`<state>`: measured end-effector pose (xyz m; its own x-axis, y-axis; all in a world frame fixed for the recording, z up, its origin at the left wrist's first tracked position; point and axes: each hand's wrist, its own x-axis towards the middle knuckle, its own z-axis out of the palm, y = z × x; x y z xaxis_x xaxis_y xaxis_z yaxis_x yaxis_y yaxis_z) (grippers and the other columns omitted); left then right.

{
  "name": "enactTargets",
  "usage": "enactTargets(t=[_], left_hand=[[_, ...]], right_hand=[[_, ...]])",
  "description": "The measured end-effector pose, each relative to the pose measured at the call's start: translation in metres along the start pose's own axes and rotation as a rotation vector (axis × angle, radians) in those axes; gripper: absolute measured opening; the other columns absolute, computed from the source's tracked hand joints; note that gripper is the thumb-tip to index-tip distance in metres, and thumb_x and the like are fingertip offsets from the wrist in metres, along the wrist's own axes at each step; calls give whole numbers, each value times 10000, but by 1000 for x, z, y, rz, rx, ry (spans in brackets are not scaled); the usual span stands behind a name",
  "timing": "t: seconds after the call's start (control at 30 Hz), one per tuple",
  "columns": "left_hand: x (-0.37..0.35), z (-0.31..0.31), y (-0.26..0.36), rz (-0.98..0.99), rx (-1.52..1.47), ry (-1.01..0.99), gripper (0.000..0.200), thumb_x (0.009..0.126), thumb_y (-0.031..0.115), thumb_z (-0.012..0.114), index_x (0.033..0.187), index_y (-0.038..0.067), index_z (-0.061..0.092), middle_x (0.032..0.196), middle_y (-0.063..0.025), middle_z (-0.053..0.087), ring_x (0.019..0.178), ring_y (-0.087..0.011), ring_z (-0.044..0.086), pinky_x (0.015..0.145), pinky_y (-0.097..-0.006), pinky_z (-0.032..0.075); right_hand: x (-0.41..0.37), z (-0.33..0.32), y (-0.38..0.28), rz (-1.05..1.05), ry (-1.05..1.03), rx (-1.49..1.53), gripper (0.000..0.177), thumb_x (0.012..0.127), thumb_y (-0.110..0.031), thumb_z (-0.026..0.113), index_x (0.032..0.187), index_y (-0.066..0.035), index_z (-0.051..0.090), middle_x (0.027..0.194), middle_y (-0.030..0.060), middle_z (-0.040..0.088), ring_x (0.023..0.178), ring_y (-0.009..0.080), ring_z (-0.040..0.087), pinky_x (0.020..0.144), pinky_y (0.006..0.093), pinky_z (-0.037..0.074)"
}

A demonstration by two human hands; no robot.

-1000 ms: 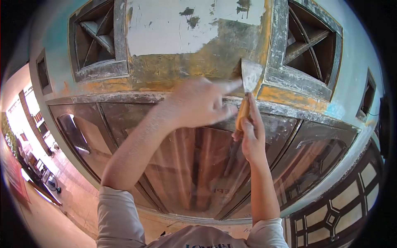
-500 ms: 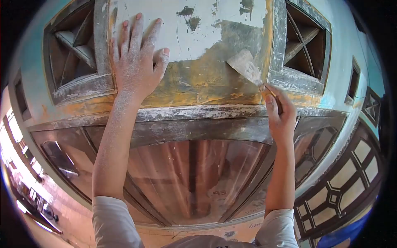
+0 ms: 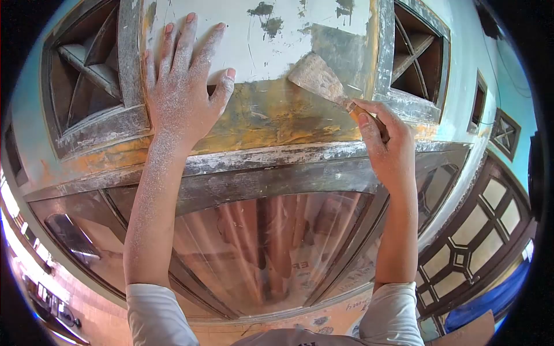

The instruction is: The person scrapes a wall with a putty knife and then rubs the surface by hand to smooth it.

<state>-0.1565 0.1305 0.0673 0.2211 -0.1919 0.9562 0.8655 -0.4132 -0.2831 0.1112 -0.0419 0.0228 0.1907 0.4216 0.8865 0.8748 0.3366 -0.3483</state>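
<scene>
Flat on the upper panel (image 3: 248, 52), my left hand (image 3: 184, 86) has its fingers spread and holds nothing. White dust covers that hand and forearm. My right hand (image 3: 384, 130) is closed round the wooden handle of a scraper (image 3: 317, 78). The scraper's wide, dusty blade points up and left and lies against the panel, where white coating borders a bare grey and yellow-brown area. Dark patches (image 3: 271, 26) mark the white coating above the blade.
A ledge (image 3: 259, 158) with flaking paint runs below the panel, above a glass pane (image 3: 271, 248). Crossed-slat vents flank the panel at left (image 3: 89, 69) and right (image 3: 412, 55). A dark-framed door (image 3: 473, 230) and blue cloth (image 3: 490, 303) are at lower right.
My right hand and the scraper have moved left along the panel, the blade now nearer the white coating's edge. My left hand stays spread on the panel. The view has shifted slightly.
</scene>
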Motion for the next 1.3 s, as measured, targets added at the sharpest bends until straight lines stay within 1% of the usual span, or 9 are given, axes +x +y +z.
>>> enactTargets(t=[0.17, 0.23, 0.67, 0.87, 0.97, 1.03, 1.07, 1.13, 1.3], left_hand=[[-2, 2, -2, 2, 11, -6, 550, 1014, 351, 578, 1550, 297, 465, 1659, -54, 342, 1547, -326, 263, 1248, -542, 202], [-3, 5, -5, 5, -12, -3, 575, 998, 365, 580, 1555, 332, 438, 1674, -44, 305, 1550, -317, 258, 1246, -592, 177], [-2, 0, -3, 4, 38, -31, 534, 1037, 298, 540, 1561, 308, 438, 1669, -44, 318, 1549, -334, 253, 1236, -590, 206], [33, 8, -23, 91, 85, -25, 528, 1049, 299, 521, 1567, 322, 420, 1667, -50, 323, 1546, -332, 261, 1237, -586, 201], [70, 9, -34, 220, 105, 65, 526, 1054, 306, 512, 1570, 325, 410, 1663, -52, 331, 1538, -329, 282, 1241, -571, 196], [90, -4, -18, 44, 214, -204, 599, 1039, 289, 499, 1608, 223, 327, 1700, -130, 204, 1574, -351, 147, 1259, -577, 114], [95, -7, -10, 49, 174, -158, 570, 1035, 279, 497, 1587, 209, 374, 1676, -149, 265, 1556, -368, 206, 1258, -553, 138], [99, -5, -10, 59, 184, -138, 571, 1030, 265, 503, 1584, 206, 381, 1674, -151, 270, 1554, -368, 211, 1258, -552, 143], [101, -5, -14, 108, 148, -126, 582, 1016, 228, 522, 1582, 201, 388, 1671, -151, 274, 1553, -367, 212, 1257, -556, 152]], right_hand=[[-2, -3, -1, 20, -21, -2, 232, 991, -172, 665, 1185, -65, 734, 763, 88, 686, 649, 134, 603, 624, 291, 479], [0, -1, 1, -19, 1, -17, 240, 992, -192, 670, 1185, -65, 733, 763, 94, 682, 651, 143, 603, 631, 298, 485], [1, -7, -4, 25, -5, 56, 224, 989, -176, 676, 1171, -61, 739, 723, 76, 640, 632, 119, 529, 601, 295, 448], [46, -30, 33, -89, 183, -161, 271, 997, -262, 647, 937, -2, 697, 623, 101, 527, 562, 179, 442, 565, 348, 395], [69, -34, 33, -161, 278, -217, 343, 993, -300, 623, 841, 7, 644, 624, 142, 536, 547, 249, 462, 572, 380, 411], [78, -35, 32, -173, 292, -307, 327, 977, -289, 618, 827, -1, 655, 644, 162, 580, 553, 295, 518, 582, 393, 434], [81, -36, 31, -173, 295, -307, 327, 977, -289, 618, 827, -1, 655, 644, 162, 580, 553, 295, 518, 582, 393, 434], [85, -36, 29, -224, 342, -337, 327, 973, -293, 609, 829, -6, 669, 645, 165, 596, 568, 310, 584, 595, 405, 462], [91, -31, 31, -215, 338, -327, 318, 962, -291, 606, 838, -8, 683, 655, 156, 620, 568, 296, 610, 599, 404, 483]])
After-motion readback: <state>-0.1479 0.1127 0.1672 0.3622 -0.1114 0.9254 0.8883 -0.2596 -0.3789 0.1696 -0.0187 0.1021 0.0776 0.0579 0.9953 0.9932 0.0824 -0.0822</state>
